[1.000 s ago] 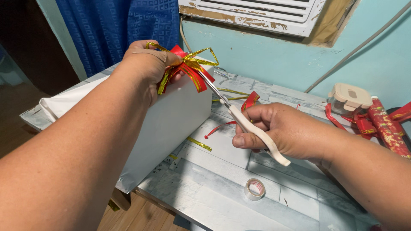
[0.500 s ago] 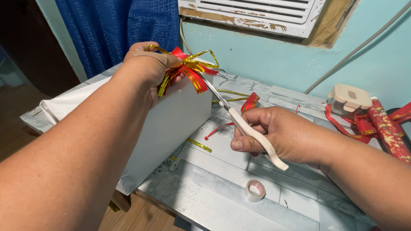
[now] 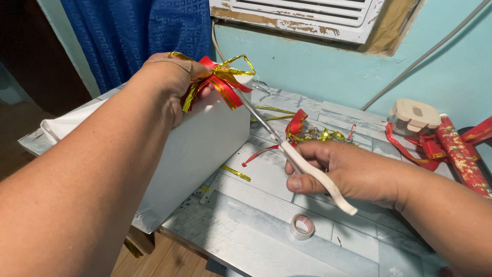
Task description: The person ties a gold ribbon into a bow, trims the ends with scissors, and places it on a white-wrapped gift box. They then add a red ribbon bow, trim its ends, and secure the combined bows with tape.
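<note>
Left hand [image 3: 171,77] pinches the red-gold bow [image 3: 220,81] atop the white box [image 3: 200,143] at the counter's [image 3: 266,241] left edge, right hand [image 3: 348,172] grips scissors [image 3: 302,164]; blades risk nicking fingers.

L forearm runs diagonally from lower left up to frame centre-top; left hand [image 3: 171,82] curled, knuckles up, fingers pinched shut. Right hand [image 3: 348,172] at centre-right, fist closed, thumb pointing left, forearm exiting lower right.
</note>
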